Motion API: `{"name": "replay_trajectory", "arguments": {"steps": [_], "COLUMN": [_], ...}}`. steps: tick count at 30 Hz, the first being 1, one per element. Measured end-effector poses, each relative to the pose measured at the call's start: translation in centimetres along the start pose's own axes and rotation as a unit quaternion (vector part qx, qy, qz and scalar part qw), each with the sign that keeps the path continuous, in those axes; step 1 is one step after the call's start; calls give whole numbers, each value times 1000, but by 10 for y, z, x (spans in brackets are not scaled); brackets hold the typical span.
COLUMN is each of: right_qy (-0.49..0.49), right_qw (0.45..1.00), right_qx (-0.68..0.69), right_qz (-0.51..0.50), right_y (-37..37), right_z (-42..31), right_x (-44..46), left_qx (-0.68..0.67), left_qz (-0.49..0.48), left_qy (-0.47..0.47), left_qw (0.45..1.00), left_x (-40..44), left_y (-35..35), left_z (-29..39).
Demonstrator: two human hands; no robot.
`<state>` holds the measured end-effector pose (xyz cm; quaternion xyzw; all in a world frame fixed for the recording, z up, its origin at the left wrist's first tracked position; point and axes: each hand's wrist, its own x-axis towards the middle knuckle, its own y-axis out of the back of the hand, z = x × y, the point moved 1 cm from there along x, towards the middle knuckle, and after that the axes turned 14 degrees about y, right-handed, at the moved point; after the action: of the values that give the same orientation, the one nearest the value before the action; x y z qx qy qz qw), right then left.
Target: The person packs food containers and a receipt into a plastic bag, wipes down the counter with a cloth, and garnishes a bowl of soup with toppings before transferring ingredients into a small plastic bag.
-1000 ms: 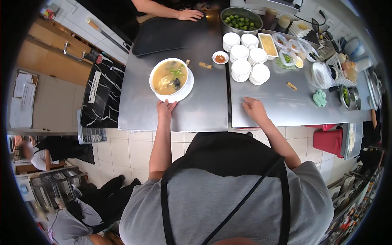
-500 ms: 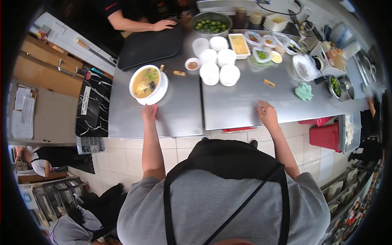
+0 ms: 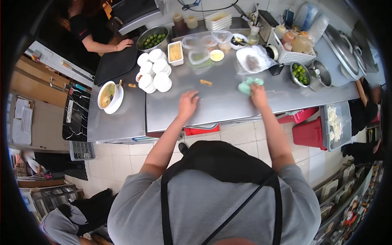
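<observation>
My right hand [image 3: 259, 96] is on the green cloth [image 3: 246, 85] on the steel counter [image 3: 220, 102], its fingers pressed onto the cloth's right part. My left hand [image 3: 188, 103] rests low over the counter, fingers apart and bent, holding nothing. Beyond it lies a small yellow-brown label [image 3: 206, 82]. Stacks of white lids or dishes [image 3: 162, 82] stand to its upper left. Farther left, a white bowl of soup [image 3: 108, 95] sits on a white plate [image 3: 116, 104].
A co-worker's hand [image 3: 124, 44] rests by a black tray [image 3: 115, 65]. Behind are a bowl of green limes [image 3: 154, 40], a tub of yellow food [image 3: 175, 53] and a plastic-covered bowl [image 3: 252, 60]. A bottle basket [image 3: 292, 51] and lime bowl [image 3: 300, 74] stand right. Red bin [image 3: 309, 134] below.
The view has shifted rightward along the counter. My left hand has left the soup plate's edge and moved right. My right hand has reached the green cloth and taken hold of it.
</observation>
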<state>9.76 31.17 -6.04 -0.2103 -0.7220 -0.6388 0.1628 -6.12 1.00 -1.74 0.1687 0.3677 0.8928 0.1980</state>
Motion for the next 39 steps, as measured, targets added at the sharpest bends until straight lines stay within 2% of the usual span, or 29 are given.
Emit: {"name": "replay_trajectory", "arguments": {"steps": [1, 2, 4, 5, 6, 7, 8, 10, 12, 13, 15, 19, 20, 21, 22, 23, 24, 26, 27, 28, 29, 30, 31, 32, 33, 35, 37, 38, 39], "right_qy": [-45, -22, 0, -24, -45, -74, -98, -170, -235, -215, -164, 86, 135, 205, 323, 365, 372, 250, 197, 120, 111, 106, -5, -39, -39, 53, 121, 203, 253], "right_qw": [995, 991, 982, 978, 972, 971, 967, 955, 968, 971, 981, 990, 977, 945, 914, 854, 851, 752, 749, 799, 873, 916, 901, 939, 939, 992, 982, 966, 949], "right_qx": [78, 131, 184, 206, 228, 226, 226, 236, 87, 99, -83, 85, 148, 177, 148, 273, 272, 572, 600, 571, 473, 384, 430, 339, 339, 116, 142, 161, 183], "right_qz": [-33, -34, -38, -26, -15, 25, 64, 61, -3, -10, -60, -73, -70, -184, -196, -250, -252, -213, -200, -149, -38, 45, 62, 36, 35, 2, 13, 24, -38], "right_y": [10, 14, 26, 40, 49, 49, 53, 70, 56, 41, 11, -32, -49, -51, -65, -59, -55, -52, -60, -66, -73, -39, -26, -39, -59, -97, -97, -115, -120], "right_z": [-8, -15, -17, -16, -15, 1, 22, 44, 36, 29, 1, -115, -153, -190, -219, -240, -244, -254, -238, -215, -187, -167, -144, -110, -90, -69, -134, -162, -197], "right_x": [4, 3, -14, -21, -27, -42, -55, -70, -62, -53, -32, 31, 35, 44, 40, 46, 49, 61, 73, 86, 103, 132, 148, 154, 150, 143, 134, 121, 111], "left_qx": [32, 30, 173, 173, 204, 234, 235, 199, 172, 140, 106, 14, 16, -4, -24, -25, -30, -35, -54, -73, -75, -83, -92, -93, -90, -86, -103, -104, -85], "left_qz": [18, 23, 91, 93, 37, -18, -11, 18, 41, 50, 66, 99, 106, 116, 127, 135, 144, 158, 161, 164, 165, 167, 168, 168, 164, 161, 149, 151, 149], "left_qy": [-42, -46, -111, -109, -79, -45, -32, -23, -4, -9, 29, 98, 107, 111, 113, 116, 123, 128, 135, 141, 140, 158, 175, 175, 174, 174, 159, 162, 119], "left_qw": [998, 998, 974, 974, 975, 971, 971, 980, 984, 989, 992, 990, 988, 987, 985, 984, 981, 979, 976, 973, 973, 970, 966, 966, 967, 968, 971, 970, 978], "left_x": [10, 23, 40, 48, 56, 60, 57, 43, 19, 8, -12, -30, -33, -32, -28, -26, -26, -25, -29, -32, -37, -43, -46, -48, -51, -48, -35, -28, -16], "left_y": [-14, -26, -49, -56, -58, -61, -58, -42, -26, -18, -2, 29, 35, 42, 49, 55, 60, 74, 82, 89, 95, 99, 102, 104, 105, 108, 108, 105, 101], "left_z": [20, 33, 44, 41, 35, 28, 27, 25, 18, 15, 6, 5, 7, 10, 11, 10, 7, 1, -4, -10, -17, -24, -29, -32, -34, -34, -22, -16, -10]}}
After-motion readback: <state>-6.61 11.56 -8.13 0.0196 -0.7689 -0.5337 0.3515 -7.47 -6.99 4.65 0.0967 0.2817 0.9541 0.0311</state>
